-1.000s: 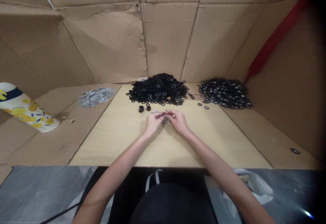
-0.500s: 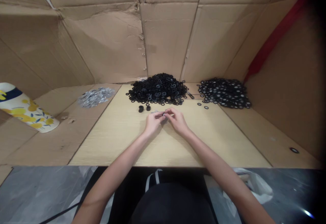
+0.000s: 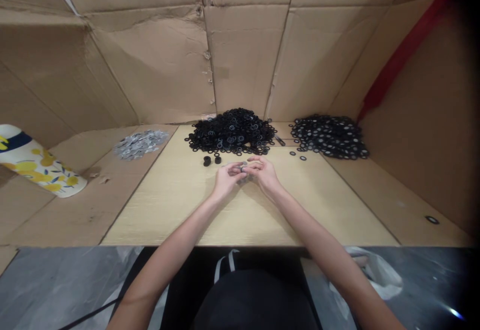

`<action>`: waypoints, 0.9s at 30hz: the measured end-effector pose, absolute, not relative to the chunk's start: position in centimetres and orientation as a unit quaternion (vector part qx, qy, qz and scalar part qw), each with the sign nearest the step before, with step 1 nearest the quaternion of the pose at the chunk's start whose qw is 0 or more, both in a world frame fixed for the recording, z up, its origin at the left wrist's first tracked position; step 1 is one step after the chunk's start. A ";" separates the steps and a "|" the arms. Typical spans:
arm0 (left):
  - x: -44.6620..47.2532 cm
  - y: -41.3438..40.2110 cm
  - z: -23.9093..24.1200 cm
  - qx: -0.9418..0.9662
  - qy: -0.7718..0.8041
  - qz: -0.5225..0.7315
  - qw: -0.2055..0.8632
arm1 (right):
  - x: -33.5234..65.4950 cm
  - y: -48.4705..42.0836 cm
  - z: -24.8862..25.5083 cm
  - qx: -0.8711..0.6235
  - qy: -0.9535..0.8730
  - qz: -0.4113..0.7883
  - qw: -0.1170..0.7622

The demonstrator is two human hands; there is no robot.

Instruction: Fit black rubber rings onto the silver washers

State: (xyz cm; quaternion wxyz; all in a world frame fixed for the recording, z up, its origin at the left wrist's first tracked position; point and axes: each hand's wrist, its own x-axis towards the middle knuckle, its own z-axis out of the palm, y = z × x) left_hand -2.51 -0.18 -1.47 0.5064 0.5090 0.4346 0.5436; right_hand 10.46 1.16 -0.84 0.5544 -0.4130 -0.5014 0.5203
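My left hand (image 3: 225, 179) and my right hand (image 3: 265, 174) meet over the middle of the pale board, fingertips pinched together. Between them is a small black ring (image 3: 242, 169), partly covered by the fingers. A few grey discs (image 3: 245, 163) show around and beneath the fingertips, mostly hidden. Just to the left stand small stacks of black rings (image 3: 207, 161). Behind the hands rises a large heap of loose black rings (image 3: 234, 132).
Flat silver discs (image 3: 139, 144) are heaped at the left. Black rings with pale centres (image 3: 330, 136) form a pile at the right, with stray ones nearby. A nail-clipper-like tool (image 3: 280, 140) lies between the heaps. A patterned bottle (image 3: 43, 165) leans at far left; cardboard walls (image 3: 247, 60) surround the board.
My right hand's fingers have lifted and spread slightly, and more of the grey discs under the hands shows. Both hands stay together around the black ring.
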 end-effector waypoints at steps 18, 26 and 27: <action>-4.0 -0.3 0.3 0.407 0.395 0.558 0.606 | 10.7 0.2 1.0 -0.390 -0.568 0.504 0.521; -4.5 0.0 0.4 0.486 0.381 0.535 0.576 | 11.4 -0.1 1.3 -0.361 -0.660 0.483 0.448; -4.5 0.0 0.4 0.496 0.384 0.531 0.570 | 11.4 -0.1 1.2 -0.370 -0.677 0.455 0.444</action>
